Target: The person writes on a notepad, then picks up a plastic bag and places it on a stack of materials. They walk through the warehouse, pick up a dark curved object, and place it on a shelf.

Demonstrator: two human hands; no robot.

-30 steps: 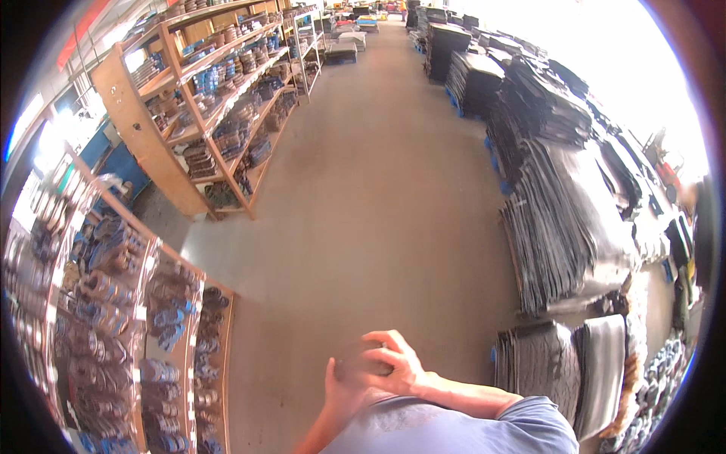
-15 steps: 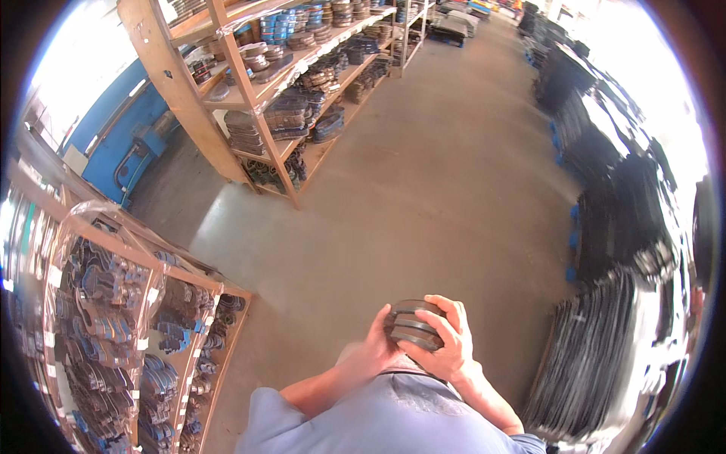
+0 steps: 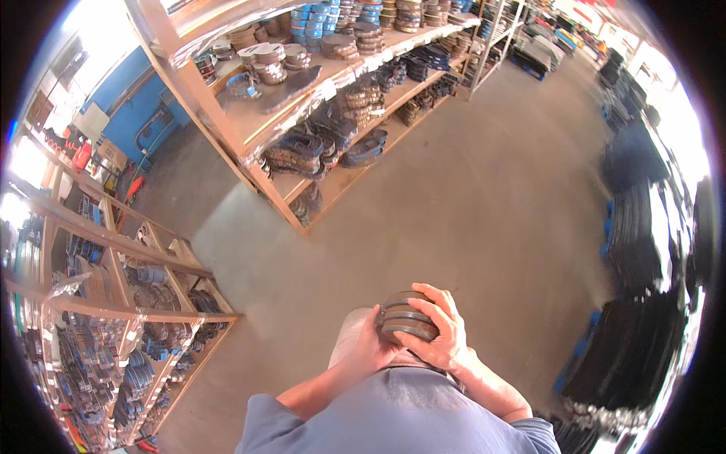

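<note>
A small stack of rounded dark pieces with shiny metal-like edges is held close in front of my body; I cannot make out its exact kind. My left hand is closed against its left side, partly hidden by the stack. The fingers of my right hand wrap over the top and right side, the thumb pressing lower down. Both forearms come up from blue short sleeves.
Ahead on the left, a wooden shelf rack bears stacks of curved pieces, some sole-shaped. Another crowded rack stands at the near left. Along the right are stacks of black sheets on blue pallets. Concrete floor runs between.
The view has shifted, bringing the far-left rack closer and turning its shelves. Both hands keep their hold on the stack, which sits slightly further left and higher in the picture.
</note>
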